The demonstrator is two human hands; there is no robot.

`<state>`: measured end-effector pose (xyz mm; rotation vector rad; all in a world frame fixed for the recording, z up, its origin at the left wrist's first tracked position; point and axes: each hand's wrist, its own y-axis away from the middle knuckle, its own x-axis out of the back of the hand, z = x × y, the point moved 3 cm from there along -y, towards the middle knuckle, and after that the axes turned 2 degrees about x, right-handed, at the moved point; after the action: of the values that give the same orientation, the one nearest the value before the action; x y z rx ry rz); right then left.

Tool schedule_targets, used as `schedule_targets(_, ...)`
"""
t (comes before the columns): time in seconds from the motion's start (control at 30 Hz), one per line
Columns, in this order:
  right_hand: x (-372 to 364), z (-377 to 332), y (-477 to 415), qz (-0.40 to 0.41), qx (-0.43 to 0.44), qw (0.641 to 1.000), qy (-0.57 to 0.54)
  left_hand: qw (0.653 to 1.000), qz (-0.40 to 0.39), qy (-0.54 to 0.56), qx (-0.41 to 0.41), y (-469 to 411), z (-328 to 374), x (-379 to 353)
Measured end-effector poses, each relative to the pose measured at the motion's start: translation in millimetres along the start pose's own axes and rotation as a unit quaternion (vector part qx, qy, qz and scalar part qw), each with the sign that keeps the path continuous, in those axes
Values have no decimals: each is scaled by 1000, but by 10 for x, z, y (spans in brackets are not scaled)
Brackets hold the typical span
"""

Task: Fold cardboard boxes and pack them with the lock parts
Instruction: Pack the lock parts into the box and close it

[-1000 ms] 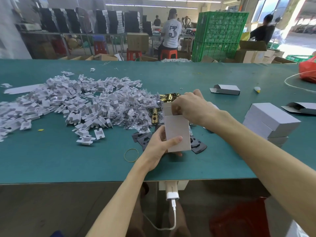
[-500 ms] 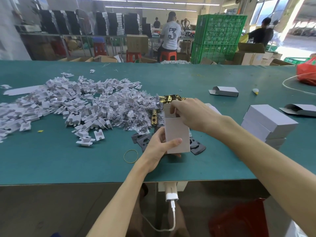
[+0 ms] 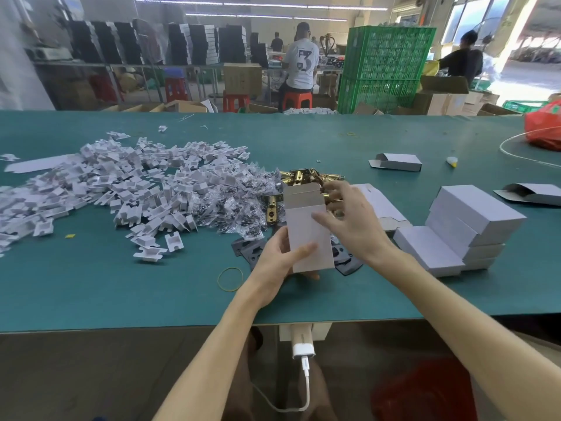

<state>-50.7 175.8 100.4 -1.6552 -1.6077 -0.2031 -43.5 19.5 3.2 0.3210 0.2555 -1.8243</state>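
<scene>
Cardboard box [image 3: 308,238] gripped by left hand [image 3: 277,261]; right hand [image 3: 353,221] spread alongside.

One figure reads plainly: a large dark "3" on the back of the white T-shirt [image 3: 302,63], worn by the person [image 3: 303,29] seated on the red stool [image 3: 297,100] in the upper middle of the frame. Smaller marks sit above and beside the numeral, too blurred to make out. The brown carton [image 3: 243,77] just left of that person carries faint print — illegible at this size.
</scene>
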Motion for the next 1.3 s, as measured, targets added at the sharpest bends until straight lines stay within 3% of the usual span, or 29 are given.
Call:
schedule_targets(0.07, -98, 112, 94, -22, -43, 996, -71, 1000, -8, 5, 7, 6, 4, -12)
schedule_targets(0.27, -199, 261, 294, 60, -69, 968, -235, 1000, 3, -13, 4, 9, 1, -30)
schedule_targets(0.43, -198, 388, 359, 104, -100, 952, -269, 1000, 6, -10, -10, 21, 33, -42)
schedule_targets(0.57, -258, 498, 444, 90, -186, 894, -397, 999, 2, -49, -18, 29, 51, -50)
schedule_targets(0.8, -383, 602, 593, 69, -208, 883, -415, 997, 8, -80, -16, 17, 58, -73)
schedule_targets(0.97, -392, 620, 657, 54, -173, 904, -388, 996, 30, -84, -28, -10, 30, -23)
schedule_targets(1.3, -396, 583, 678, 42, -161, 913, -374, 997, 21, -66, -27, -48, -53, 40)
